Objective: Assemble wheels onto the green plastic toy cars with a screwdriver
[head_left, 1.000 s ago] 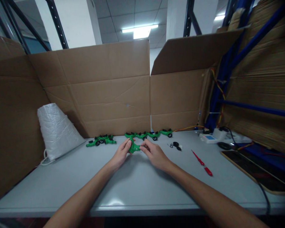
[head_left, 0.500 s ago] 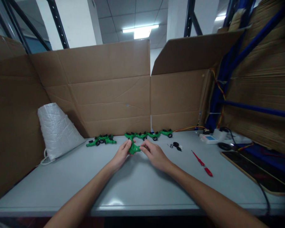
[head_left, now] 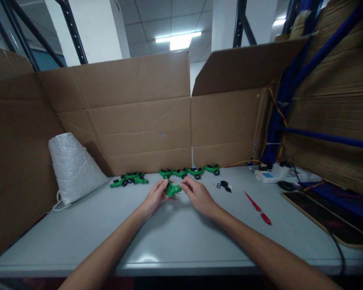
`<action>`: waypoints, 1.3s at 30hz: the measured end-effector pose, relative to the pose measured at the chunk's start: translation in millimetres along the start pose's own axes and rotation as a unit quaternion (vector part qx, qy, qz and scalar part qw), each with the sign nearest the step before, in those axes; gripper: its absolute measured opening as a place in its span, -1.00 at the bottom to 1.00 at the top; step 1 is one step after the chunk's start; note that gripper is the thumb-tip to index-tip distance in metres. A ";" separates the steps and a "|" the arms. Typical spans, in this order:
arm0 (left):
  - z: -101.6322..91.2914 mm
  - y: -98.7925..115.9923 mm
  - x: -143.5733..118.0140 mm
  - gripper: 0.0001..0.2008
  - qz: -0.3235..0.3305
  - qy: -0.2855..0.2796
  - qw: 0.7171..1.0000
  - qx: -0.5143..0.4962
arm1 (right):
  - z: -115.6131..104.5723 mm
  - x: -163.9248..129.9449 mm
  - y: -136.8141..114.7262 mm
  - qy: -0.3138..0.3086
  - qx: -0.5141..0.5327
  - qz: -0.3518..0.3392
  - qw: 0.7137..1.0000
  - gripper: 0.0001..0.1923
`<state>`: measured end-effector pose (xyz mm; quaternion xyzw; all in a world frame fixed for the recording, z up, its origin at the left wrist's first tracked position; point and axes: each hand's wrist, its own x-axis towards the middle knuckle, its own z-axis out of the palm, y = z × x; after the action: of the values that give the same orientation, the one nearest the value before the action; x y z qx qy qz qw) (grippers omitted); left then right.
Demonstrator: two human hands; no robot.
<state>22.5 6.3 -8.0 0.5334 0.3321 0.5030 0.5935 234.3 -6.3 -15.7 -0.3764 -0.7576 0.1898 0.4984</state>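
My left hand [head_left: 156, 194] is closed around a green plastic toy vehicle body [head_left: 172, 189], held above the middle of the table. My right hand [head_left: 196, 195] is pinched beside the body's right end, with a small gap between. Whatever is between those right fingertips is too small to make out. Just behind my hands stands a row of green toy vehicles [head_left: 196, 173] with black wheels. To the left lies another cluster of green toy vehicles [head_left: 135, 177]. Small black parts [head_left: 225, 185] are scattered right of my right hand.
A red screwdriver [head_left: 257, 208] lies on the table [head_left: 181, 245] at right. Beyond it are a power strip [head_left: 266, 176], a black cable [head_left: 335, 245] and a dark flat panel [head_left: 323, 217]. A white wrapped bundle [head_left: 74, 169] leans at left against cardboard walls [head_left: 139, 121].
The green body has turned slightly in my left hand. My right fingertips have come away from its end, a little to the right.
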 end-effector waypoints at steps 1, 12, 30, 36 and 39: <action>-0.4 -0.1 0.2 -0.45 0.001 -0.002 1.000 -0.004 | -0.3 0.0 -0.1 0.000 0.000 0.000 1.000 -0.78; -1.2 3.5 -0.1 -0.46 -0.023 -0.017 0.999 -0.030 | -2.7 0.4 -1.1 0.002 0.001 0.000 1.000 -0.77; 4.0 10.0 -5.6 -0.56 0.013 -0.012 1.000 -0.012 | -6.0 0.5 -1.1 0.004 -0.003 0.004 1.000 -0.77; 5.6 10.5 -6.4 -0.53 0.029 -0.022 0.999 0.018 | -8.2 1.3 -2.5 0.008 -0.007 0.010 1.000 -0.73; 5.0 8.2 -4.4 -0.49 0.025 -0.020 0.999 0.019 | -7.9 1.4 -1.6 0.007 -0.010 0.009 1.000 -0.73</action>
<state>23.9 0.0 0.4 0.5630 0.3159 0.5003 0.5770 240.5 -7.0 -10.3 -0.3896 -0.7522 0.1843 0.4985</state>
